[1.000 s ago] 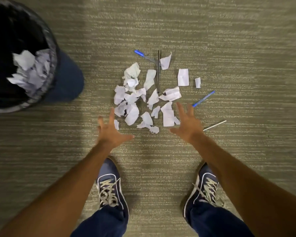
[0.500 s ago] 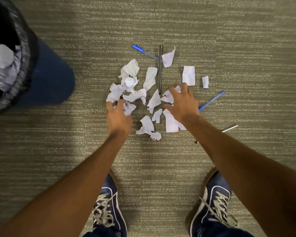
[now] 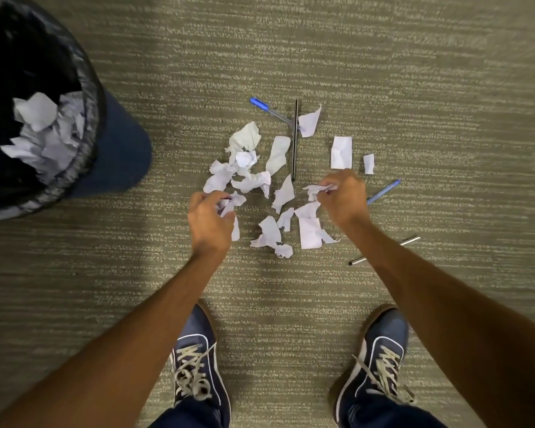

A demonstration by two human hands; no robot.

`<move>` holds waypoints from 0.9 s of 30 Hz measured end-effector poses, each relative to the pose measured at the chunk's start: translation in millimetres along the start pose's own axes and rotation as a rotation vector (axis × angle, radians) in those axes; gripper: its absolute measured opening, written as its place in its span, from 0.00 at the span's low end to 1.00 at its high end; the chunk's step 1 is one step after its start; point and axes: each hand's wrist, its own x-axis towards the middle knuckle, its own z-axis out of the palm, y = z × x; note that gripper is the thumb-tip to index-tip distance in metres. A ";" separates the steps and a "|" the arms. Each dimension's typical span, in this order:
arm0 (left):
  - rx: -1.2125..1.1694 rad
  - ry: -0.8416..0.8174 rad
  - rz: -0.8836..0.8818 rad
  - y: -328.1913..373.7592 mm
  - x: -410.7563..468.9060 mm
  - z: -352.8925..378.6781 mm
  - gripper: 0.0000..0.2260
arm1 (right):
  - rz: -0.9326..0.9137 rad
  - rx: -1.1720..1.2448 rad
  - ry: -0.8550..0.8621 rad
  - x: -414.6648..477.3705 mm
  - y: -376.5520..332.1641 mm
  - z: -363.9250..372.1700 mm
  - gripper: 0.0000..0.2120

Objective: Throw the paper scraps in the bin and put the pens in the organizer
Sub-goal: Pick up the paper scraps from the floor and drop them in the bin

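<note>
**Both hands closed on scraps beside the bin**

Since half a second before, both hands had curled shut on paper, where earlier they lay flat over the pile. At the far left edge of the carpet stood the bin, dark blue outside with a black liner, and inside it lay a heap of crumpled white scraps against the near side of the liner. Right of the bin, the left hand was clenched around a scrap at the left edge of the pile. The paper scraps lay scattered across the middle of the carpet. Among them a capped blue pen rested at the far side, touching a thin black pen that lay lengthwise. The right hand pinched a crumpled scrap between its fingertips. Just beside that hand a second blue pen lay slanted, and nearer the feet a silver pen lay partly under the forearm.
</note>
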 end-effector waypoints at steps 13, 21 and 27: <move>-0.196 -0.010 0.044 42.1 -12.3 -150.0 0.14 | 0.342 0.947 -0.342 -87.3 -173.8 -58.3 0.11; -0.494 0.134 -0.128 24.3 7.7 -252.7 0.14 | 0.221 1.083 -0.584 -105.4 -317.4 -36.6 0.10; -0.726 0.200 -0.360 -11.2 32.2 -289.6 0.13 | 0.263 0.914 -0.562 -106.8 -386.4 6.2 0.10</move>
